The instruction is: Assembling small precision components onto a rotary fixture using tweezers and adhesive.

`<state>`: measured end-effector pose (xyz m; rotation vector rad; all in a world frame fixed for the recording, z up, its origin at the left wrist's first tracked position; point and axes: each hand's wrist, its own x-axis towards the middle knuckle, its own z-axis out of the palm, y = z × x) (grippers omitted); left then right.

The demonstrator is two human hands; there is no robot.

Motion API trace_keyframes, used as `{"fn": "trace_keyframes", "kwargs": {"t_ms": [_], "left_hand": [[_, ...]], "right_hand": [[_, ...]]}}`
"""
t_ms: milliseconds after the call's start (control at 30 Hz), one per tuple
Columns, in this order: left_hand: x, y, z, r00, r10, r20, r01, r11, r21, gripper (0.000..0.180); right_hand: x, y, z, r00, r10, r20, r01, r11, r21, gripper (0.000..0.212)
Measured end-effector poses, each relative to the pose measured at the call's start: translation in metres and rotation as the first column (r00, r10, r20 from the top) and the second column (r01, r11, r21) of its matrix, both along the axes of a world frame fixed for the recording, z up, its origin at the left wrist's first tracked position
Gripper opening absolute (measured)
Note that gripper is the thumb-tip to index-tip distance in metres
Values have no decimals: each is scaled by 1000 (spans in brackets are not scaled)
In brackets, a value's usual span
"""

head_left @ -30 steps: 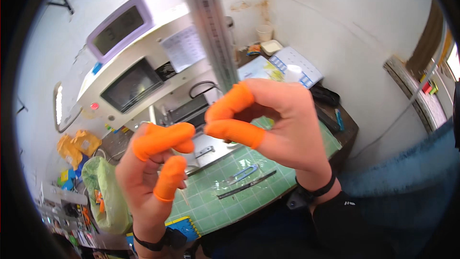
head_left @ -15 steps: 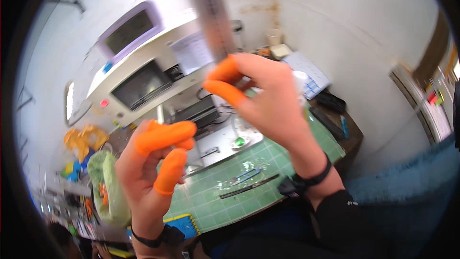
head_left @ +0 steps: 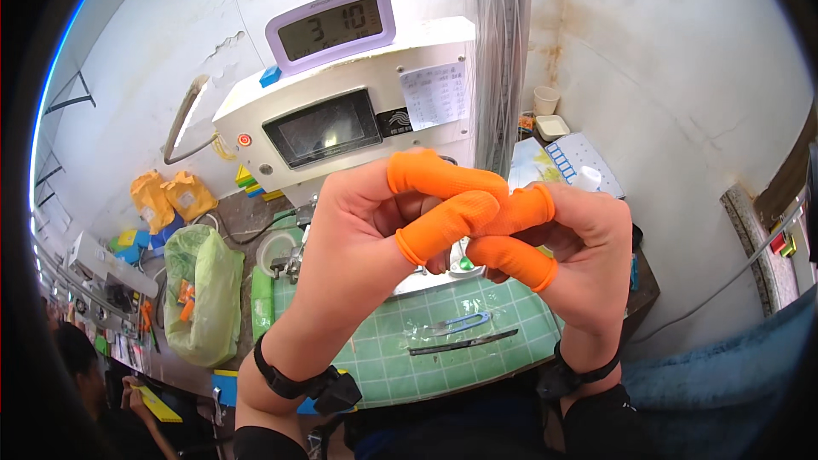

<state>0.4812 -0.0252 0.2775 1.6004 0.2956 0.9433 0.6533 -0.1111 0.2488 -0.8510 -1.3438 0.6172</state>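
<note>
My left hand (head_left: 362, 226) and my right hand (head_left: 588, 260) meet in front of me above the mat, orange finger cots on their thumbs and forefingers. Both pinch at the same spot, fingertips touching. Anything between them is hidden or too thin to make out. Below lies the green gridded mat (head_left: 375, 375), bearing a small blue-handled tool (head_left: 467, 323) and a slim black strip (head_left: 464, 342) on clear plastic film. Just behind my hands is a white machine (head_left: 243, 119) with a dark screen (head_left: 322, 129); a small green spot (head_left: 465, 264) shows beneath my fingers.
Thin clear strands (head_left: 494, 51) hang from a post beside the machine. A purple-framed clock (head_left: 332, 25) sits on top. Left stand a green bag-lined bin (head_left: 204, 290) and orange packets (head_left: 170, 198). Papers (head_left: 588, 162) and a cup (head_left: 546, 100) are right. Another person (head_left: 81, 358) sits far left.
My hands have come together from apart, fingertips now touching. The head view has shifted, so the machine and clock sit further right and appear sharper.
</note>
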Motion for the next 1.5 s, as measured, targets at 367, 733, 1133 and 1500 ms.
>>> {"fn": "trace_keyframes", "kwargs": {"t_ms": [367, 733, 1133, 1500], "left_hand": [[-33, 13, -11, 996, -7, 86, 12, 998, -57, 12], [-34, 23, -22, 992, -56, 110, 58, 998, -11, 13], [-46, 17, -19, 999, 35, 24, -37, 996, 85, 20], [-50, 14, -20, 997, 64, 34, -67, 992, 108, 16]], "right_hand": [[3, -21, -12, 970, 64, -236, -76, 996, -46, 9], [20, -33, -22, 985, -173, 21, 173, 985, 0, 15], [22, -19, -30, 522, -807, 276, 678, 589, 440, 40], [-26, -23, -18, 790, -387, 476, 307, 921, 240, 30]]}}
